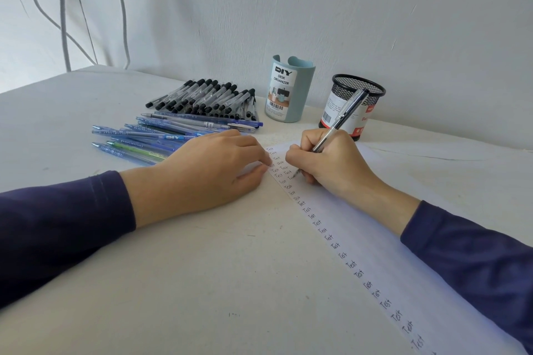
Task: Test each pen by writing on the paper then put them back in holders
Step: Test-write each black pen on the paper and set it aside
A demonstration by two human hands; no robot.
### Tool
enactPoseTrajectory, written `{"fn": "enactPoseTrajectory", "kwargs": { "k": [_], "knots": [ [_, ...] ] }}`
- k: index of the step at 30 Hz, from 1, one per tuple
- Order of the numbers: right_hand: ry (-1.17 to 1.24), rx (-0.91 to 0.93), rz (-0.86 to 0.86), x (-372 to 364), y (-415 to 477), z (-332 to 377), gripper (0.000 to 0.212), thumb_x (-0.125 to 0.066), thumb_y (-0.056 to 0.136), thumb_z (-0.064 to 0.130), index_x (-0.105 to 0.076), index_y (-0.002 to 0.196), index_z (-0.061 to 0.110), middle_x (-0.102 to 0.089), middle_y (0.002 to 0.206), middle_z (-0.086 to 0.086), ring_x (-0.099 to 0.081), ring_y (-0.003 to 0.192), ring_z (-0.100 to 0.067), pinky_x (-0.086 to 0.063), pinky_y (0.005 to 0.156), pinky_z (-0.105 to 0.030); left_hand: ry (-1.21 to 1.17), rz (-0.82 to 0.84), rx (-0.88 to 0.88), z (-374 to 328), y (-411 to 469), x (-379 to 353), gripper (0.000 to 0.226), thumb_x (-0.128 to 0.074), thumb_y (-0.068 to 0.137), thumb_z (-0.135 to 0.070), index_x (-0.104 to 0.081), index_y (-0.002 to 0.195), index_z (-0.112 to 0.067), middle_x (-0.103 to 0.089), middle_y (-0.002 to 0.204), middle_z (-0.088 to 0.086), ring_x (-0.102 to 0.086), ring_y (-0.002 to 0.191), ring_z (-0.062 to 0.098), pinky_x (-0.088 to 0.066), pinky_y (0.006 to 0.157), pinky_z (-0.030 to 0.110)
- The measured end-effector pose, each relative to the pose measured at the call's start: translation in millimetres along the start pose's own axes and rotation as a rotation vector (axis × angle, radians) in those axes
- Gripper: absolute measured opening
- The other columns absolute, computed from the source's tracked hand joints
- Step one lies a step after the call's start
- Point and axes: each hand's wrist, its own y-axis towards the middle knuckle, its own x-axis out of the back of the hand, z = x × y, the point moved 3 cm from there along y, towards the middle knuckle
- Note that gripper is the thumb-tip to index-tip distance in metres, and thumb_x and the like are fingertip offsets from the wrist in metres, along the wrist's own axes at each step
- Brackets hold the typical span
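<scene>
Clear pen (346, 112) writing, right hand (331, 163) pinching it; shaft leaning toward mesh holder (341, 88) just behind; left hand (207, 167) pressing paper (375, 239).

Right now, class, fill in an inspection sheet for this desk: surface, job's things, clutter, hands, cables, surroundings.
Surface: white table, lightly marked.
Job's things: paper with columns of "Test"; black-capped pens heaped, blue pens fanned beside them; blue desk organizer and black mesh holder upright behind.
Clutter: nothing seen.
Hands: left hand rests on the paper's edge; right hand grips a clear pen, tip on paper.
Cables: grey cables hang at far left.
Surroundings: white wall.
</scene>
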Motion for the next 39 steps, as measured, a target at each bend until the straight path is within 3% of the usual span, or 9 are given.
{"fn": "enactPoseTrajectory", "kwargs": {
  "k": [16,20,23,27,30,32,34,37,39],
  "knots": [
    [-0.033,0.000,-0.016,1,1,-2,0.040,-0.068,0.082,0.008,-0.042,0.051,0.011,-0.044,0.040,-0.001,-0.041,0.039,-0.010,-0.037,0.045,-0.017,-0.011,0.010,0.009,0,0,1,0.052,-0.024,0.091,-0.052,-0.066,0.115,-0.035,-0.065,0.114,-0.016,-0.058,0.107,0.010,-0.052,0.081,0.031],
    [0.045,-0.035,-0.023,5,2,-2,0.042,-0.054,0.093,0.014,-0.049,0.052,0.009,-0.055,0.049,-0.003,-0.046,0.043,-0.006,-0.035,0.048,-0.013,-0.011,0.010,0.007,-1,-1,0,0.050,-0.025,0.092,-0.051,-0.067,0.113,-0.034,-0.065,0.112,-0.017,-0.058,0.106,0.011,-0.052,0.080,0.030],
    [0.052,-0.021,-0.038,17,6,5,0.048,-0.047,0.097,0.020,-0.043,0.049,0.013,-0.052,0.051,-0.004,-0.044,0.048,-0.007,-0.035,0.055,-0.021,-0.025,-0.021,0.004,-2,-1,0,0.046,-0.029,0.093,-0.048,-0.068,0.111,-0.033,-0.066,0.110,-0.017,-0.060,0.103,0.012,-0.056,0.078,0.034],
    [0.001,-0.025,-0.031,36,13,14,0.027,-0.046,0.101,0.041,-0.050,0.093,0.016,-0.048,0.041,-0.001,-0.043,0.039,-0.013,-0.038,0.044,-0.021,-0.041,-0.007,0.008,-3,-2,2,0.047,-0.029,0.092,-0.048,-0.068,0.112,-0.032,-0.066,0.111,-0.017,-0.060,0.105,0.012,-0.054,0.080,0.032],
    [0.030,-0.002,0.015,44,18,10,0.026,-0.035,0.105,0.034,-0.051,0.116,0.016,-0.059,0.052,0.001,-0.055,0.053,-0.017,-0.050,0.055,-0.030,-0.045,0.001,0.010,-3,-1,2,0.046,-0.029,0.094,-0.047,-0.068,0.113,-0.031,-0.065,0.113,-0.016,-0.060,0.105,0.011,-0.053,0.082,0.031],
    [-0.045,0.078,0.052,46,20,11,0.020,-0.042,0.104,0.024,-0.059,0.114,0.024,-0.063,0.067,0.011,-0.056,0.065,-0.008,-0.051,0.068,-0.023,-0.034,0.001,0.007,-3,-1,2,0.044,-0.031,0.095,-0.046,-0.069,0.112,-0.031,-0.066,0.112,-0.015,-0.060,0.104,0.013,-0.053,0.085,0.035],
    [-0.144,0.124,0.082,49,20,14,0.021,-0.048,0.102,0.022,-0.061,0.112,0.035,-0.051,0.064,0.015,-0.042,0.060,-0.003,-0.039,0.061,-0.016,-0.013,-0.009,-0.002,-3,-1,1,0.042,-0.033,0.095,-0.044,-0.070,0.111,-0.029,-0.068,0.109,-0.013,-0.061,0.102,0.015,-0.053,0.087,0.036],
    [-0.152,0.109,0.135,49,21,14,0.026,-0.045,0.102,0.028,-0.064,0.085,0.031,-0.041,0.068,0.002,-0.036,0.061,-0.009,-0.030,0.059,-0.024,-0.008,-0.009,0.003,-3,0,1,0.040,-0.035,0.094,-0.043,-0.069,0.110,-0.030,-0.068,0.108,-0.013,-0.063,0.100,0.016,-0.053,0.088,0.037],
    [-0.137,0.068,0.183,47,20,11,0.033,-0.042,0.103,0.033,-0.064,0.079,0.027,-0.055,0.076,-0.005,-0.038,0.069,-0.020,-0.032,0.065,-0.030,-0.012,0.003,0.010,-3,1,2,0.041,-0.034,0.094,-0.043,-0.069,0.111,-0.031,-0.068,0.109,-0.014,-0.062,0.101,0.015,-0.052,0.089,0.037]
  ]
}}
